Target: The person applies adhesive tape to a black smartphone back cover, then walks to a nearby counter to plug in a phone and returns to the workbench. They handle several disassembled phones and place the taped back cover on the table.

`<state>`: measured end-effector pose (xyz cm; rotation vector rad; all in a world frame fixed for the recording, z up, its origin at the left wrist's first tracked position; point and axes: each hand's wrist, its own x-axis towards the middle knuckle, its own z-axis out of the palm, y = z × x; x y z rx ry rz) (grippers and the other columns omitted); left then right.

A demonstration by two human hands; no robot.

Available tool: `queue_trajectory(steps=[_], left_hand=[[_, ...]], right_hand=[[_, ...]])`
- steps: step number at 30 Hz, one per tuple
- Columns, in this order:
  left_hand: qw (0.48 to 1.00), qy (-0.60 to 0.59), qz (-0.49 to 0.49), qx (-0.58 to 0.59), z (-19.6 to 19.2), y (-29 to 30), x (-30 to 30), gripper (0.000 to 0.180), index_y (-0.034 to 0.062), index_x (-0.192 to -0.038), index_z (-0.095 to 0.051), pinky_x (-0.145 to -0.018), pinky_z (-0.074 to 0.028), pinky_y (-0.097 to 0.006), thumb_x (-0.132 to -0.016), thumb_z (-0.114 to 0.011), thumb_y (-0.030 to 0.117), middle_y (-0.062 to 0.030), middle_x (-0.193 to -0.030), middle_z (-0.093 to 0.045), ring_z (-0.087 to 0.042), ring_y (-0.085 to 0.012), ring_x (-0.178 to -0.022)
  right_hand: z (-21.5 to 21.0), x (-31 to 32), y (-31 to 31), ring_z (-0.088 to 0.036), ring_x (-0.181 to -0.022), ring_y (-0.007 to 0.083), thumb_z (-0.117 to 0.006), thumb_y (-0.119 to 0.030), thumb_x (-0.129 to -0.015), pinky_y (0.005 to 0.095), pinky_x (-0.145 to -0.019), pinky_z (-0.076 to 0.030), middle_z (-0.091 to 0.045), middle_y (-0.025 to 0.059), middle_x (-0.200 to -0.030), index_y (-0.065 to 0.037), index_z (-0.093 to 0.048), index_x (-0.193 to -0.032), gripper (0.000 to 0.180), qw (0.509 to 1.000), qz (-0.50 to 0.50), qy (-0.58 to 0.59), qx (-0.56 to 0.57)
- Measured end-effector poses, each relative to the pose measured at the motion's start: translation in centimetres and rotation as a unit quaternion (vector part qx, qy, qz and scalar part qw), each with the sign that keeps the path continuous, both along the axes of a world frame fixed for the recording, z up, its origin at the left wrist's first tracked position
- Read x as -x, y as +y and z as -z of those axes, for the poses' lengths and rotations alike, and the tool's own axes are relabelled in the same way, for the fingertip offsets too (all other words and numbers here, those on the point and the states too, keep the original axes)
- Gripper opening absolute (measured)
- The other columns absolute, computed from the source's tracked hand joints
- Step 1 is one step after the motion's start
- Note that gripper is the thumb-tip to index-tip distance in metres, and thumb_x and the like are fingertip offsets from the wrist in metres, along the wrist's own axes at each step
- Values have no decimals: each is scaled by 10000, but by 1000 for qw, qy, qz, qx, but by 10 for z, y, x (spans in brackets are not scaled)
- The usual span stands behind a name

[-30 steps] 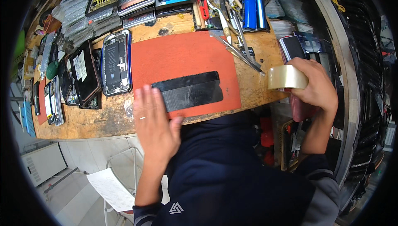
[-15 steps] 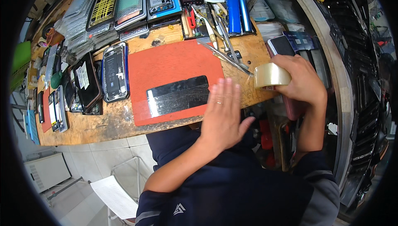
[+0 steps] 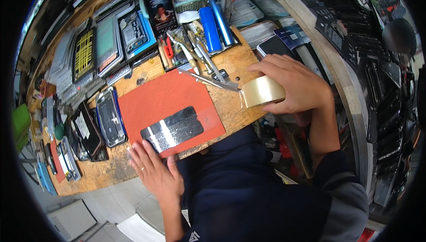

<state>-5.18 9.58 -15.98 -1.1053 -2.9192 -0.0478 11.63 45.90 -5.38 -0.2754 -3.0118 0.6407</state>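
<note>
A black phone screen [image 3: 179,124] lies on an orange-red mat [image 3: 162,93], with a wrinkled strip of clear tape over its near half. That strip runs past the screen's right end onto the mat. My left hand [image 3: 159,175], fingers stretched out and a ring on one, rests at the mat's near left edge, its fingertips by the screen's left end. In my right hand [image 3: 299,84], a wide roll of clear tape [image 3: 265,92] is gripped on edge over the table's right side, near the tips of metal tweezers [image 3: 224,85].
Beyond the mat stands a tray of hand tools [image 3: 186,49] with blue rolls [image 3: 209,29]. A lit phone [image 3: 159,11] leans behind it. An opened phone [image 3: 111,118] and stacks of phone parts [image 3: 66,64] line the left. A shelf of dark items [image 3: 350,42] rises at right.
My left hand has swept from the screen's right end to its left end. The right hand still holds the tape roll. The whole view has turned and shifted.
</note>
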Motion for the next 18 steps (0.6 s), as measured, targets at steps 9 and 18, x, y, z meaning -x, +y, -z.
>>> queue_trajectory(steps=[9,18], left_hand=[[985,-55,142,-77,5,75,-32,1061,-235,-1598,-301,-1355,-126,-588,-1063,-520,655,-423,-1714,-252,-179,-536,-1647],[955,-129,238,-120,-5,91,-13,814,-60,-1667,-356,-1348,-199,-563,-1098,-562,485,-316,-1735,-326,-270,-485,-1636]], right_hand=[[42,61,81,-695,-869,178,-792,-222,-991,334,-790,-552,-744,77,-908,-18,-802,-1098,231,966,-25,58,251],[73,95,57,-734,-844,323,-976,-424,-737,451,-728,-543,-755,107,-877,-66,-697,-903,484,993,4,-113,33]])
